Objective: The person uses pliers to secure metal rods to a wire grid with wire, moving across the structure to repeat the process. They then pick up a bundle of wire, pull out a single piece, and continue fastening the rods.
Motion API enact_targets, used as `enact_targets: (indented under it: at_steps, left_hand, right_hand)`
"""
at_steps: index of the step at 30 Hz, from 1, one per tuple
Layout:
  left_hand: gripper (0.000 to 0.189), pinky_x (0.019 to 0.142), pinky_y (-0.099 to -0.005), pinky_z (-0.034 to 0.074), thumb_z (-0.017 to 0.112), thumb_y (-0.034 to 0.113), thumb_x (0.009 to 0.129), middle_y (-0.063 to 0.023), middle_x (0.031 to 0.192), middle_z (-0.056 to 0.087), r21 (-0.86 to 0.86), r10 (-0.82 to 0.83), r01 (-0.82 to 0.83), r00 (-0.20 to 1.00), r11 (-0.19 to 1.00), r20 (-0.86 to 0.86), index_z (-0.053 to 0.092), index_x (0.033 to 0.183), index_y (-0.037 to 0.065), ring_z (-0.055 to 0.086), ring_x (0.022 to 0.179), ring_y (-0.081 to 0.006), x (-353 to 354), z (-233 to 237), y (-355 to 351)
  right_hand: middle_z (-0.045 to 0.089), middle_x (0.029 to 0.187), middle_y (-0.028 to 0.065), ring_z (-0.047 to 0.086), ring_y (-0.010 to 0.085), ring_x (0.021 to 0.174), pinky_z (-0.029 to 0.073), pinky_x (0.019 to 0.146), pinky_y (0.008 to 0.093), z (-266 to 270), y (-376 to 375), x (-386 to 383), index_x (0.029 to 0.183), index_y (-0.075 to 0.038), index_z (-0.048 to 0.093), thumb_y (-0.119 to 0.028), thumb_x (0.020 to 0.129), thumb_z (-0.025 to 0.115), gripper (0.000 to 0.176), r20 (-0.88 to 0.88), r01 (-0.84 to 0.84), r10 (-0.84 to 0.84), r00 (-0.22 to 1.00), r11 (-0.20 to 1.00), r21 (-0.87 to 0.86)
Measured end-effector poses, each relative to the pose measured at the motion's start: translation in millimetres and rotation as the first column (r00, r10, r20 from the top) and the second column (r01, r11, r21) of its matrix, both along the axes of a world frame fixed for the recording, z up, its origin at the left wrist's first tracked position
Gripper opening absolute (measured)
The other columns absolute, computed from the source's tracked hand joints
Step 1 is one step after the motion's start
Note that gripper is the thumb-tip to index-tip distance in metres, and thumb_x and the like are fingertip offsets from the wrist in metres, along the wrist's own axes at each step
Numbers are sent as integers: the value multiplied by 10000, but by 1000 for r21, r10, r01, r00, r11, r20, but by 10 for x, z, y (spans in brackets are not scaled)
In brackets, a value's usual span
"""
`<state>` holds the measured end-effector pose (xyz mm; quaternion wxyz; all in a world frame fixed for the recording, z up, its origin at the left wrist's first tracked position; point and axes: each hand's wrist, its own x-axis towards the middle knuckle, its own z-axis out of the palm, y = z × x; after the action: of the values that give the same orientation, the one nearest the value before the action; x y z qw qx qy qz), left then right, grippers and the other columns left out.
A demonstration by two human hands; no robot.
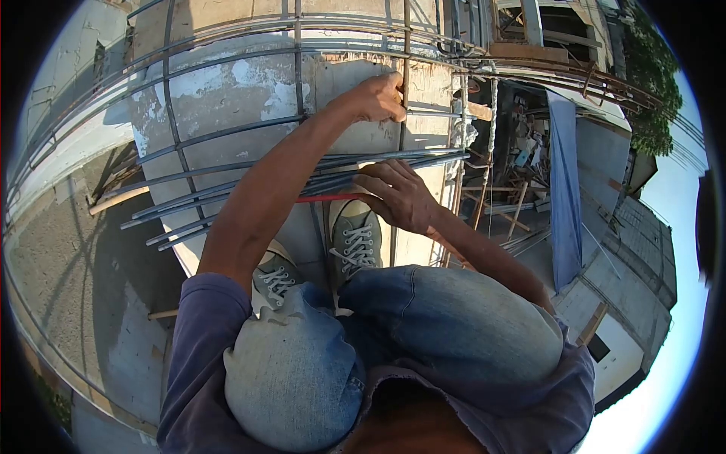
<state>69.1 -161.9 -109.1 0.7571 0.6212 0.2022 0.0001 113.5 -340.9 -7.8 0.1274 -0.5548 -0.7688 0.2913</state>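
Observation:
My left hand (376, 98) reaches forward and pinches a rusty vertical steel bar (406, 45) where a horizontal bar (435, 115) crosses it. My right hand (397, 198) is lower and closer, closed on a thin red-handled tool (325, 198) that points left; the tool's tip is hidden. The right hand rests over a bundle of loose steel bars (249, 188) lying across the concrete top (227, 91). My two grey laced shoes (355, 238) stand on the concrete, with my jeans-clad knees below them.
A cage of curved and straight steel bars (174, 113) surrounds the concrete top. To the right there is a drop to a yard with timber props (484, 204), a blue sheet (563, 197) and buildings. A lower concrete surface (60, 250) lies to the left.

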Motion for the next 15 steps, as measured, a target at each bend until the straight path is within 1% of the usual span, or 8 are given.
enact_targets:
  at_steps: [2, 3, 4, 6, 7, 9, 13, 15]
  left_hand:
    - [516, 581, -293, 479, 717, 78, 704, -137, 842, 638, -47, 42, -41, 999, 998, 26, 474, 1131, -79, 596, 675, -170, 56, -166, -11]
    - [549, 617, -301, 495, 722, 89, 702, -152, 874, 642, -7, 12, -12, 999, 1000, -35, 463, 1154, -85, 613, 711, -188, 77, -158, -21]
    - [583, 652, -309, 511, 726, 100, 699, -167, 905, 645, 39, -18, 22, 995, 999, -99, 451, 1177, -91, 630, 747, -206, 68, -134, -23]
    - [657, 704, -313, 521, 731, 120, 694, -178, 952, 647, 6, 12, -12, 994, 1000, -106, 427, 1231, -105, 642, 814, -224, 34, -94, -49]
    - [737, 705, -314, 520, 736, 136, 692, -173, 978, 647, 11, -37, 38, 992, 999, -118, 386, 1289, -116, 634, 827, -218, 39, -97, -24]
    - [754, 706, -313, 519, 738, 138, 690, -176, 989, 645, 24, -51, 55, 991, 998, -124, 377, 1300, -118, 632, 830, -219, 15, -94, -18]
    - [733, 721, -312, 535, 743, 140, 685, -180, 1001, 640, 26, -31, 33, 995, 999, -97, 389, 1273, -116, 626, 846, -222, -17, -45, 4]
    - [691, 768, -316, 560, 741, 122, 705, -197, 1009, 629, 33, -52, 57, 991, 998, -123, 393, 1252, -117, 639, 887, -233, 6, 13, 11]
  right_hand:
    - [539, 1205, 73, 519, 266, 1126, 413, 982, 437, -142, -102, -276, 1207, -116, 537, -184, 790, 712, 458, 7, -12, 12, 1000, 997, 70]
    - [509, 1251, 92, 475, 260, 1188, 376, 1021, 473, -153, -103, -345, 1238, -111, 526, -228, 784, 713, 505, 83, -29, 30, 996, 1000, -10]
    - [497, 1269, 101, 460, 269, 1196, 379, 1000, 475, -155, -81, -410, 1264, -106, 508, -243, 789, 705, 532, 96, -1, 0, 995, 1000, 5]
    - [503, 1234, 101, 468, 274, 1161, 392, 966, 460, -241, -53, -547, 1229, -94, 522, -222, 777, 704, 504, 95, 45, -51, 994, 997, 59]
    - [503, 1234, 101, 468, 274, 1161, 392, 966, 460, -280, -38, -604, 1229, -94, 522, -222, 777, 704, 504, 78, 47, -52, 996, 997, 58]
    - [515, 1170, 100, 497, 276, 1087, 416, 919, 431, -311, -1, -648, 1149, -83, 549, -160, 778, 668, 397, 136, 2, -19, 990, 993, 120]
    - [521, 1131, 102, 514, 271, 1041, 429, 912, 403, -341, 81, -577, 1093, -72, 545, -77, 772, 620, 329, 155, -89, 71, 985, 989, 115]
    - [532, 1122, 121, 557, 289, 1046, 493, 888, 391, -255, 96, -558, 1056, -39, 537, 15, 746, 622, 326, 55, -92, 86, 995, 987, 130]
